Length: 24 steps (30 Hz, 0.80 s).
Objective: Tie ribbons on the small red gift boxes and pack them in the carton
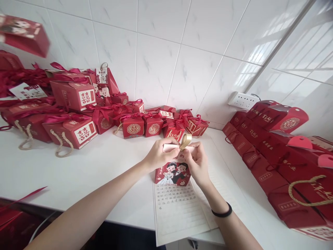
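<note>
A red gift box [173,174] with a cartoon couple in wedding clothes on its front stands upright on handwritten paper [177,205]. My left hand [160,154] is closed on the left side of its pale top edge, thumb in front. My right hand [199,165] pinches the right side of that top, wearing a black band on the wrist. Between my hands a gold ribbon loop [186,140] sticks up from the top of the box. Part of the box's top is hidden by my fingers.
Red boxes with dark pink ribbons [104,119] are piled along the wall at left and centre. Rows of red boxes [270,146] line the right side. A white power strip [243,100] is against the wall. A blurred red box [28,36] is raised at upper left.
</note>
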Tool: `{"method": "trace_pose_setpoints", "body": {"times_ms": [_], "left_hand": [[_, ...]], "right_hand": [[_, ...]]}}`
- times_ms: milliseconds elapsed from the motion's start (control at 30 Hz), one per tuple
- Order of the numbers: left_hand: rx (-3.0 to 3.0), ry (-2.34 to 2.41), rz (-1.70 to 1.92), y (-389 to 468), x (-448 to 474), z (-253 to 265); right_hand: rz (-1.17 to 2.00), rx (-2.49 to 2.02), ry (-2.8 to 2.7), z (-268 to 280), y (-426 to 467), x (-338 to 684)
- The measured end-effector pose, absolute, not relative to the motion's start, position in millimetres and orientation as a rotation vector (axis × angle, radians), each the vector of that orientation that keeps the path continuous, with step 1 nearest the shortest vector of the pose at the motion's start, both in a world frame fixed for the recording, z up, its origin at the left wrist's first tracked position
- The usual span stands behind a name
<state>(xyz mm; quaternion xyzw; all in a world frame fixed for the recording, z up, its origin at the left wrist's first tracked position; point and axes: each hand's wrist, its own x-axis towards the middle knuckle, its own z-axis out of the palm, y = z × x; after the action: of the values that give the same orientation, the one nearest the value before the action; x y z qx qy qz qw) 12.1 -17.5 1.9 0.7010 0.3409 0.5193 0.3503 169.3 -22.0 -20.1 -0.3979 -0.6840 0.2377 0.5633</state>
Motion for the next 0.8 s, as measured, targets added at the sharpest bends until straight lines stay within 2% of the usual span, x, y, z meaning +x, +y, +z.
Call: {"method": "trace_pose_setpoints", "body": {"times_ms": [800], "left_hand": [[1.788,0.877,1.289,-18.2,10.2,2.8]], "right_hand": [[0.622,-0.935,-1.605,-18.4,-21.2,171.6]]}}
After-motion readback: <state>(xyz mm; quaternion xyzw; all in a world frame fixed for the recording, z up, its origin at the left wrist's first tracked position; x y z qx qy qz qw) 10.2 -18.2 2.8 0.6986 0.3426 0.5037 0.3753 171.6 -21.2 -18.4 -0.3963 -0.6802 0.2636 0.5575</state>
